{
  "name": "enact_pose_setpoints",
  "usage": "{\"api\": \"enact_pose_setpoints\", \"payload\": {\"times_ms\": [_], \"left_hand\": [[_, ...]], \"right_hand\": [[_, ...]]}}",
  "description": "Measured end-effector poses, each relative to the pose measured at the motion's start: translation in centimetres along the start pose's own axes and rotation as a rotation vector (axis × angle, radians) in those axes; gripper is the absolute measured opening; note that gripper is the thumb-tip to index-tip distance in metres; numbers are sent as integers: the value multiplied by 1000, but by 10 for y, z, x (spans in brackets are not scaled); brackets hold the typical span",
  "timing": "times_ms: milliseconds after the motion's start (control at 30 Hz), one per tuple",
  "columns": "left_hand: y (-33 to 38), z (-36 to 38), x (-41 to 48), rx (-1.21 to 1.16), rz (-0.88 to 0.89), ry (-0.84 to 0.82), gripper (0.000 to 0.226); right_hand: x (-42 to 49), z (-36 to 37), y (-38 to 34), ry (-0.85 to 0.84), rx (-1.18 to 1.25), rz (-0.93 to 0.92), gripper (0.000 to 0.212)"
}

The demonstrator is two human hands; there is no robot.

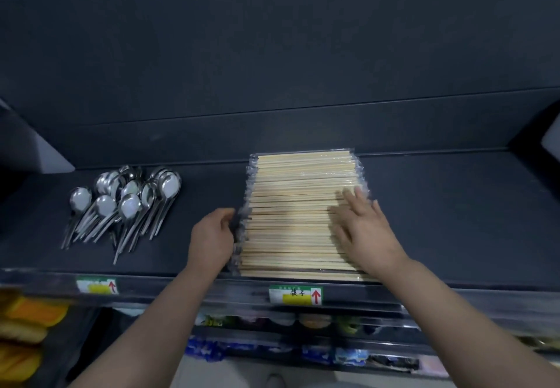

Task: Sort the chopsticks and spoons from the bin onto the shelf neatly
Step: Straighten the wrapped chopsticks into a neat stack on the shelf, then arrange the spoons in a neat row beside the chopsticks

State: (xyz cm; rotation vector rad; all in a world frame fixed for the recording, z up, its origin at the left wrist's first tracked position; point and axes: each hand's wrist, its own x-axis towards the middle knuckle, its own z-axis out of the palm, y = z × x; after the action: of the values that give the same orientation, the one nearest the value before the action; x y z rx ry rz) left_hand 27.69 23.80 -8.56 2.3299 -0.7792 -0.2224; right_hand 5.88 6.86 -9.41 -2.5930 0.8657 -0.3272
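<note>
1. Both bare forearms reach up from the bottom edge to the chopsticks (291, 206).
2. The left hand (212, 236) curls its fingers round the stack's plastic-wrapped left ends.
3. The right hand (363, 230) lies flat on top of the stack near its right end, fingers straight and slightly spread.
4. The chopsticks form a neat stack of pale wooden sticks in clear wrappers. They lie crosswise on the dark shelf (454, 221), from its front edge back to its rear wall.
5. Metal spoons (127, 203) lie in a loose pile on the same shelf, well apart to the left, with bowls to the rear and handles toward the front.
6. A green and yellow label (295, 295) with a red arrow sits on the shelf's front rail just below the chopsticks.
7. A second label (97, 285) sits below the spoons.
8. Orange packets (27, 321) fill the lower left corner.
</note>
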Motion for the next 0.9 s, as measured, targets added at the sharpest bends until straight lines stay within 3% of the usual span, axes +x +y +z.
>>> {"api": "enact_pose_setpoints", "payload": {"times_ms": [167,367,700,900], "left_hand": [[-2,-8,-15,189,-107,-69,26],[7,0,-27,146,-143,-50,24],[0,-15,-25,162,-25,-4,26],[-44,-53,-6,109,-4,27,25]], "right_hand": [[-7,10,-24,-124,-87,-174,50],[-9,21,-26,-235,-157,-196,56],[2,22,-65,-178,-97,-234,47],[26,47,-118,-109,-132,-276,42]]}}
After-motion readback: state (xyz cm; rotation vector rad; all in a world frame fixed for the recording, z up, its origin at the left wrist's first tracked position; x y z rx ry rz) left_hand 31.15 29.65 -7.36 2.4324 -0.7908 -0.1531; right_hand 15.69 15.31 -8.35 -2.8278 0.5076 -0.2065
